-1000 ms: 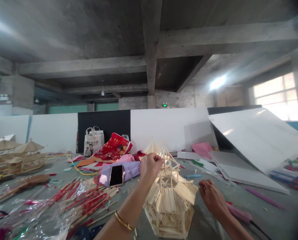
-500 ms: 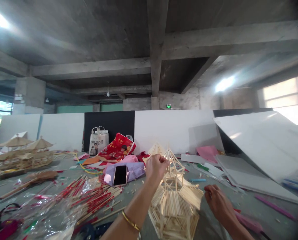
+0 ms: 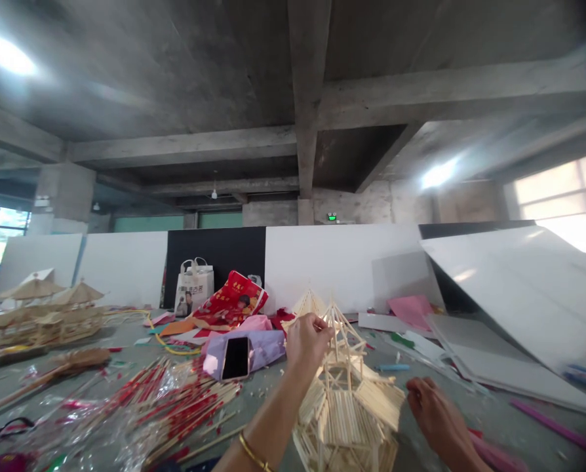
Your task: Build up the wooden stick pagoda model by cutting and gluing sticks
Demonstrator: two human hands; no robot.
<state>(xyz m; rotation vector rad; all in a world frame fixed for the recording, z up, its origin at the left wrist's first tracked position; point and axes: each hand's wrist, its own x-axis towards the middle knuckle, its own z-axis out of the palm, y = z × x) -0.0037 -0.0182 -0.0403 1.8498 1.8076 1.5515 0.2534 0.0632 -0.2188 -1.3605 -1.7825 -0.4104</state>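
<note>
A pavilion model (image 3: 345,419) of pale thin wooden sticks stands in front of me, with slatted lower roofs and a pointed, open stick frame on top. My left hand (image 3: 309,341), with a gold bangle on its wrist, is closed in a pinch at the left side of that top frame. Whatever is between its fingertips is too small to make out. To the right of the slatted roof is my right hand (image 3: 433,413), apart from the model. Its fingers are curled together, and anything inside them is hidden.
Red-tipped sticks (image 3: 189,406) and clear plastic wrap (image 3: 101,439) lie to the left. A phone (image 3: 236,358) rests on purple paper (image 3: 268,347). Another stick model (image 3: 47,321) stands far left. White boards (image 3: 519,301) lean at right, near a blue pen (image 3: 392,368).
The view has tilted up slightly, so everything sits lower in the picture. My left hand keeps its pinch at the top frame, and my right hand stays curled beside the model.
</note>
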